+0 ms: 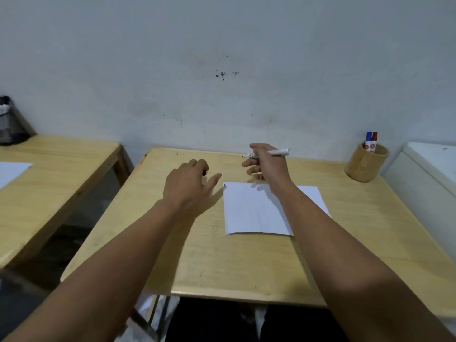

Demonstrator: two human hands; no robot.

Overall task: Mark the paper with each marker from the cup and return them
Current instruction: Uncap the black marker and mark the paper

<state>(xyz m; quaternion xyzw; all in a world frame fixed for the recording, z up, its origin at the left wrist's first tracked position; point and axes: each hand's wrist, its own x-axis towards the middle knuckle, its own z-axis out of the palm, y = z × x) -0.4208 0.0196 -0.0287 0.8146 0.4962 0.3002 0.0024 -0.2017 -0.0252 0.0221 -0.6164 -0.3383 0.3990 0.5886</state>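
My right hand [267,165] holds a white marker [278,152] level above the desk's far edge, its uncapped black tip pointing left. To its left, my left hand [191,180] hovers over the desk with its fingers curled on a small dark cap [204,172]. The white paper [256,213] lies flat under my right forearm, with tiny blue and red marks [225,185] at its far left corner. At the far right of the desk, a wooden cup [366,165] holds a blue-capped marker [369,139] and a red-capped marker [374,138].
The light wooden desk [209,262] stands against a white wall. A second desk [56,166] with a sheet of paper is to the left, across a gap. A white appliance [429,169] flanks the right side. A dark object [9,122] sits far left.
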